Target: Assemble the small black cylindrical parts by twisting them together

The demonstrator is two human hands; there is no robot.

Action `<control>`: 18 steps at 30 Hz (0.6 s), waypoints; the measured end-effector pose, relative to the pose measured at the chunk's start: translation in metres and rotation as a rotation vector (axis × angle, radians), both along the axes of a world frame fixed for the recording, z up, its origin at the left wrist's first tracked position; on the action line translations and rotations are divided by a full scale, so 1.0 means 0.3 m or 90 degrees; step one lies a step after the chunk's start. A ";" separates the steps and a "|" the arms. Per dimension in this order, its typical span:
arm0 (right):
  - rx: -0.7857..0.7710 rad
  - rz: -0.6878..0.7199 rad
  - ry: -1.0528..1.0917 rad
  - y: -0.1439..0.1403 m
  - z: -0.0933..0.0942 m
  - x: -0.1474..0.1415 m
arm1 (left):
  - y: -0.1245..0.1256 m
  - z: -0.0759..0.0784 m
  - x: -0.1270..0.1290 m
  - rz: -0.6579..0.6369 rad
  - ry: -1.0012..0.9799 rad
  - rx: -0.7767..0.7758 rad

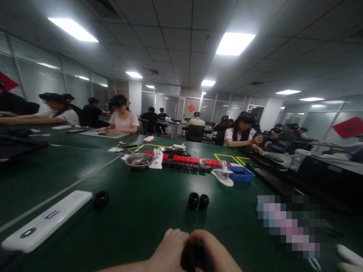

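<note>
both hands meet at the bottom edge of the view, low over the green surface (136, 211). the left hand (167, 251) and the right hand (217, 253) are curled inward with knuckles up, and their fingers close from either side on a small dark part (194, 255) pressed between them. each grip is clenched tight on that part, with no gap showing between fingers and part; only a dark sliver of it is visible, so its shape cannot be told. the part sits at the near edge of the surface, right between the two hands.

just beyond the hands, two black round caps (198, 200) stand side by side, touching or nearly so. a third black cap (101, 199) lies well to the left, just beside the end of a long white bar (47, 224) that runs diagonally toward the near left corner.

farther back on the surface are a metal bowl (139, 160) with small pieces inside, a row of red blocks (195, 160), a white clamp-like tool (224, 174) and a blue tray (241, 174) just beside it. other people sit at the surrounding tables, heads down over their own work.
</note>
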State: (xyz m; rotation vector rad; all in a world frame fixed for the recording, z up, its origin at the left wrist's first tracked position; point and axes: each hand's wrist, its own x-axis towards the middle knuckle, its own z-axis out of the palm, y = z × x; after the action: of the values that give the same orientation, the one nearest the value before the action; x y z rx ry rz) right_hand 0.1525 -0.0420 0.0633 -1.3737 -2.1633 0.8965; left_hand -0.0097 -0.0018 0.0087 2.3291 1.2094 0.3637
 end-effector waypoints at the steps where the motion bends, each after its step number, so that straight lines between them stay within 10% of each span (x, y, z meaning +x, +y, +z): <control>1: 0.002 -0.006 -0.001 -0.001 -0.001 0.002 | -0.001 -0.002 -0.001 0.007 0.004 0.002; 18: 0.021 -0.004 -0.059 0.012 -0.025 0.004 | -0.005 -0.004 0.000 0.024 0.006 0.009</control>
State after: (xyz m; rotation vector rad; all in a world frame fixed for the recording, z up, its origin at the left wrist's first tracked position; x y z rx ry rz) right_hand 0.1537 -0.0385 0.0559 -1.4318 -2.2309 0.8053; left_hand -0.0096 -0.0034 0.0074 2.3243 1.2609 0.3765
